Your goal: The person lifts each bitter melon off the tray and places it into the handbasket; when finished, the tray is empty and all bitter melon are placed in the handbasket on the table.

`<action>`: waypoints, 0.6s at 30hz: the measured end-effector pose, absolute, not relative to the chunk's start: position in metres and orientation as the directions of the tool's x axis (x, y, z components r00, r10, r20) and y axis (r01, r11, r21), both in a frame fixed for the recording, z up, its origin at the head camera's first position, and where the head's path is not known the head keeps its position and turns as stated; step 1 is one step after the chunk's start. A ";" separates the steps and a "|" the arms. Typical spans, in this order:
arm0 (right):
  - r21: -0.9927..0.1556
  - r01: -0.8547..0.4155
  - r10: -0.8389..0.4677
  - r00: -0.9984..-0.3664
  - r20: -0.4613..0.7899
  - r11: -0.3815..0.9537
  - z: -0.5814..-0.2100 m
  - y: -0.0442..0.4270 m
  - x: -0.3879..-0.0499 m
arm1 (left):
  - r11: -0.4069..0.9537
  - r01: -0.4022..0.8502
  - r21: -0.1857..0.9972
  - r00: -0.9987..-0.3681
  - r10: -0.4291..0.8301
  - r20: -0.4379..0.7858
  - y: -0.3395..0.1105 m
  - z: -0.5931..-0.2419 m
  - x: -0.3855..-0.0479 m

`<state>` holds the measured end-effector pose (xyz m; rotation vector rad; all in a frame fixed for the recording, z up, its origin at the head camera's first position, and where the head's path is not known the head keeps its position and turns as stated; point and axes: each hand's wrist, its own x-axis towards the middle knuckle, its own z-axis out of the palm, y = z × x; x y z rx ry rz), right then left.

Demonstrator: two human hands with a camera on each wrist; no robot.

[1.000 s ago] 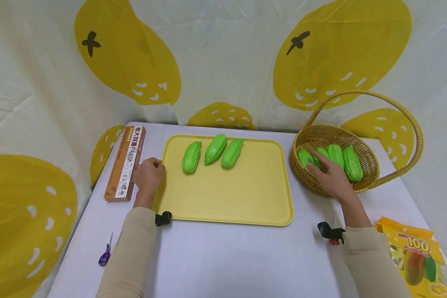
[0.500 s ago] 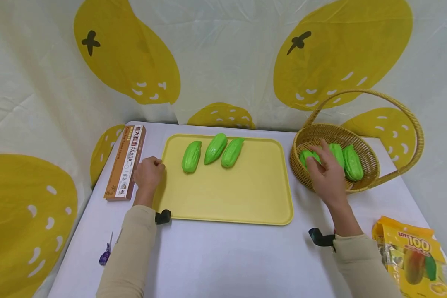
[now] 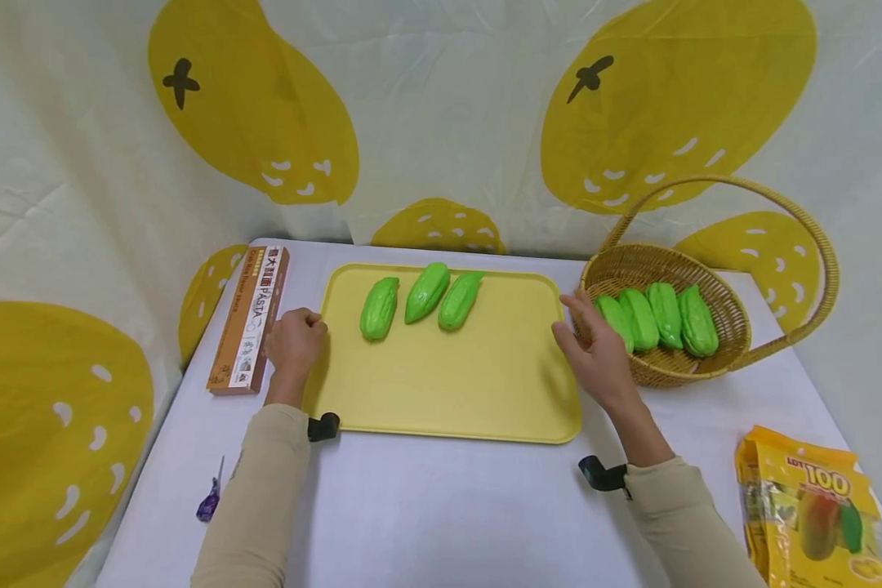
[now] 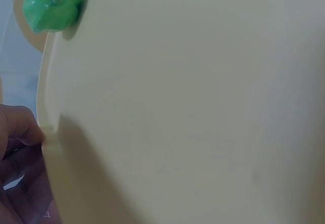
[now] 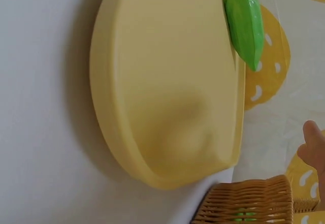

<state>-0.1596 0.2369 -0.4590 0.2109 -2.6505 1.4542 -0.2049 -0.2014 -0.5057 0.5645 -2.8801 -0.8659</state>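
Observation:
The left hand (image 3: 294, 347) grips the left edge of the yellow tray (image 3: 448, 384); in the left wrist view, its thumb and fingers (image 4: 20, 125) pinch the tray rim (image 4: 51, 148). Three green ridged vegetables (image 3: 378, 310) lie side by side along the tray's far part. Over the gap between the tray's right edge and the wicker basket (image 3: 661, 376) hangs the right hand (image 3: 606, 359), fingers apart and holding nothing. Several more of the green vegetables (image 3: 664, 314) rest in a row inside the basket.
A pasta box (image 3: 250, 318) lies left of the tray. At the near left is a purple-wrapped lollipop (image 3: 208, 502), at the near right a yellow mango bag (image 3: 823, 514). The basket's tall handle (image 3: 826, 269) leans out to the right. A patterned cloth hangs behind.
The right hand has come out of the basket and moved left towards the tray, with nothing in it. The left hand has stayed on the tray's edge.

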 end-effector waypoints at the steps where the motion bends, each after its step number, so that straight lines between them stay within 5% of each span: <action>1: -0.840 -0.161 -0.077 -0.987 0.142 0.519 -0.461 0.236 -0.160 | 0.773 -0.324 0.546 -0.929 -0.370 -0.027 -0.201 -0.506 -0.205; 18: -0.863 -0.025 -0.208 -0.974 -0.093 0.505 -0.474 0.196 -0.186 | 0.770 -0.327 0.548 -0.928 -0.372 -0.031 -0.201 -0.506 -0.205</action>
